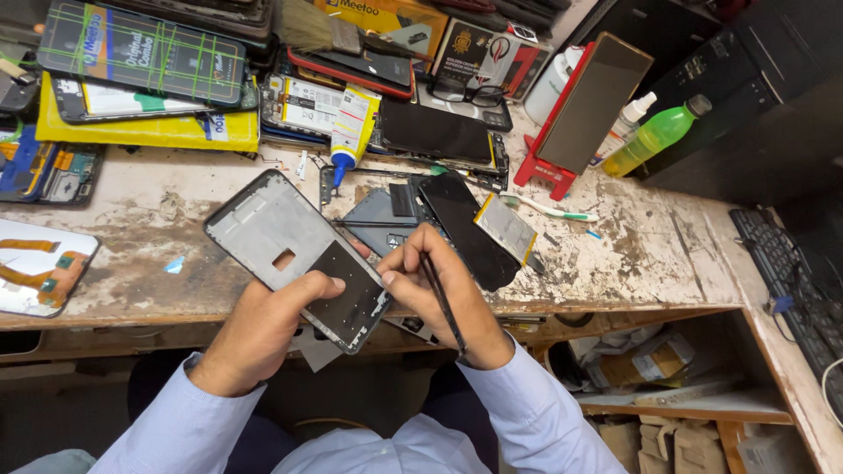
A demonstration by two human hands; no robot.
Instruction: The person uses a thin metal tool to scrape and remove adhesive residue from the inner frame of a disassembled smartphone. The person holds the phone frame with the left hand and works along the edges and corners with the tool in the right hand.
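I see my left hand [263, 329] closed around the grey metal phone frame [299, 259], tilting it over the bench's [158, 211] near edge so its dark inner face meets the thin black tool [442, 301] pinched in my right hand's [439, 298] fingers.

Person's upper body seen from above: pale blue long-sleeved shirt, buttoned cuffs closed at both wrists, fabric creased along the sleeves; left hand [263, 329] and right hand [439, 294] bare, without rings or watch
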